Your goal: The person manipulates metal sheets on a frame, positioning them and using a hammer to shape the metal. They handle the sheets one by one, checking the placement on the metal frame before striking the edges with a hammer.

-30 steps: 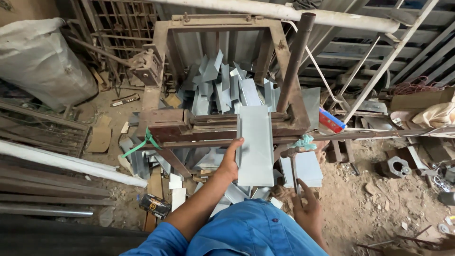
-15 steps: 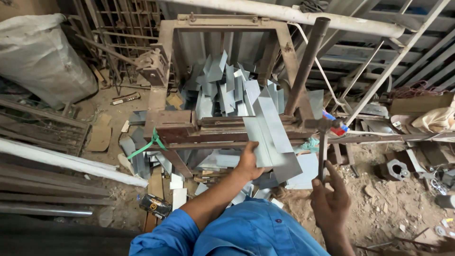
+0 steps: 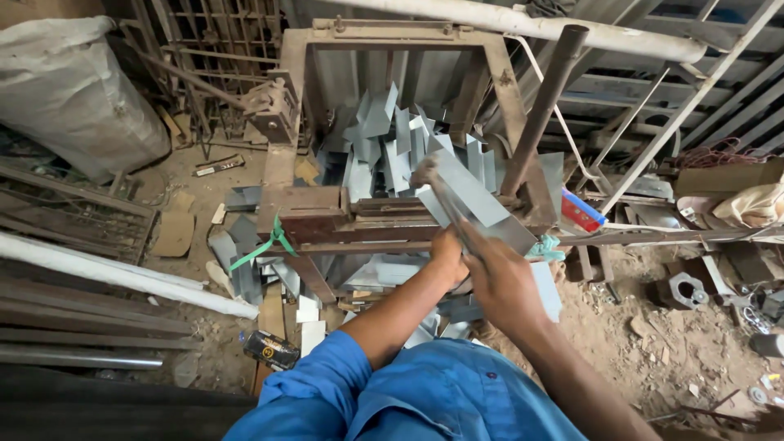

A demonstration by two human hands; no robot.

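Note:
My left hand (image 3: 447, 249) grips the near end of a grey bent metal strip (image 3: 490, 204), which lies tilted across the front bar of a rusty steel frame (image 3: 304, 204). My right hand (image 3: 500, 282) is closed around the handle of a hammer (image 3: 426, 171). The hammer's head hangs just above the strip's far end. Behind the frame's bar lies a heap of several similar grey metal pieces (image 3: 392, 139). Both forearms reach forward from my blue shirt.
A rusty pipe (image 3: 543, 106) stands slanted at the frame's right side. A white sack (image 3: 73, 90) sits far left and a white pipe (image 3: 122, 273) lies below it. More grey offcuts (image 3: 245, 269) and a dark can (image 3: 269, 349) litter the dirt floor. Scrap metal is at right.
My right hand came up from the lower right and now holds the hammer over the strip. My left hand swung the strip from straight to slanting rightward.

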